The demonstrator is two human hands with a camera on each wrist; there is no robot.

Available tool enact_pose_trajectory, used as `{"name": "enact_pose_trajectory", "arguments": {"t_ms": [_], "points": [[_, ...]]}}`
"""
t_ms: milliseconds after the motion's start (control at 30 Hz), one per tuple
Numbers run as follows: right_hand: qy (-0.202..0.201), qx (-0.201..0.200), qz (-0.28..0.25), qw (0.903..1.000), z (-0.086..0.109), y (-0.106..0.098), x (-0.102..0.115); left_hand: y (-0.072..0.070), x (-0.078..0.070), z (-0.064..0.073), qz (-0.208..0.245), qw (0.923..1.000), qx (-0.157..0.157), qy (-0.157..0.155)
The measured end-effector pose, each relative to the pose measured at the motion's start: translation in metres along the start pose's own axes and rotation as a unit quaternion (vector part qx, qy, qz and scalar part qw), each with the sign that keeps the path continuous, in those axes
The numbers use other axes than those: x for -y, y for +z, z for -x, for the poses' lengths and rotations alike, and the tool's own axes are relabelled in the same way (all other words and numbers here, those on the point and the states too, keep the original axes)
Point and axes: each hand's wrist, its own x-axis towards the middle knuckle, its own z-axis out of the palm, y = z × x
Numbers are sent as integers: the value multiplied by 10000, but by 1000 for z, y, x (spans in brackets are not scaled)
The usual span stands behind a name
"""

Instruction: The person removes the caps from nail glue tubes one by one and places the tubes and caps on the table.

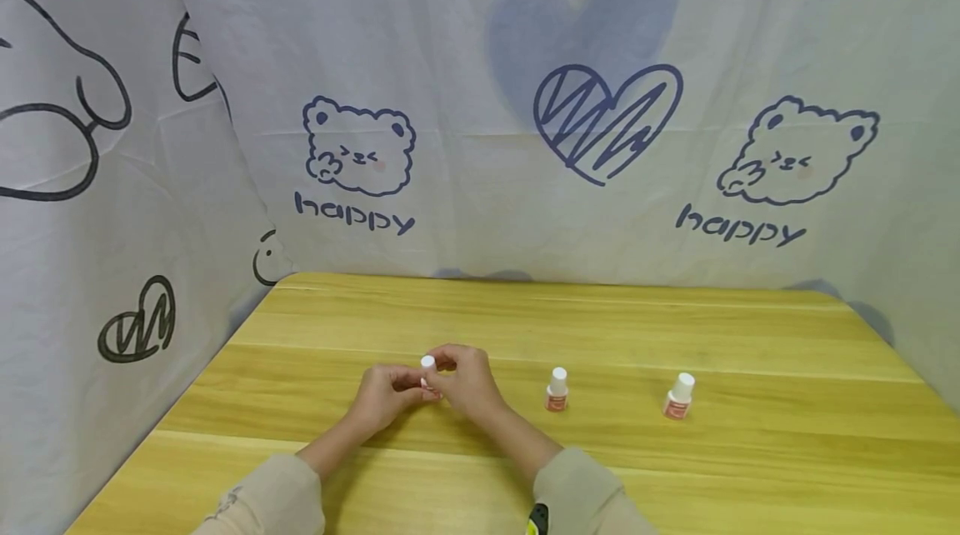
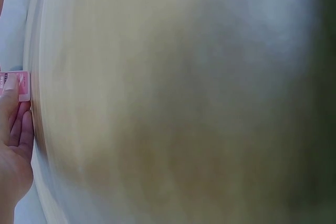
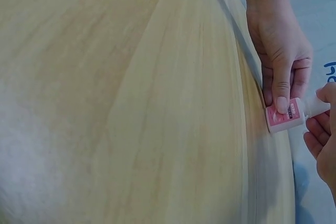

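A small white bottle (image 3: 273, 126) with a pink label stands on the table between both hands. My left hand (image 1: 381, 396) pinches its labelled body, with the thumb (image 3: 282, 104) lying over the label. From the other side, my right hand (image 1: 468, 385) grips the tall white cap (image 3: 315, 107) between thumb and fingers. In the head view the top of the cap shows above the fingers, while much of the body is covered. The left wrist view shows the label (image 2: 23, 90) beside the left thumb.
To the right of the hands stand two more small bottles, a nearer one (image 1: 557, 391) and a farther one (image 1: 678, 397), both upright with white caps. The wooden table (image 1: 480, 314) ends at a white printed cloth (image 1: 465, 177) behind, and more cloth hangs along the left.
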Motion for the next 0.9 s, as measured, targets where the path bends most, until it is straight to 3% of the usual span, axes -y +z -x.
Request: {"name": "enact_pose_trajectory", "arguments": {"t_ms": [267,600,900], "points": [[56,58,-81,9999,0,0,0,0,0,0,24,10000,-14,-59],[41,-546,-185,9983,0,8,3,-1,-1,1,28,9999,16,-141],[13,-596,-11,9982,-1,8,6,-1,-2,1,-1,9999,20,-110]]}}
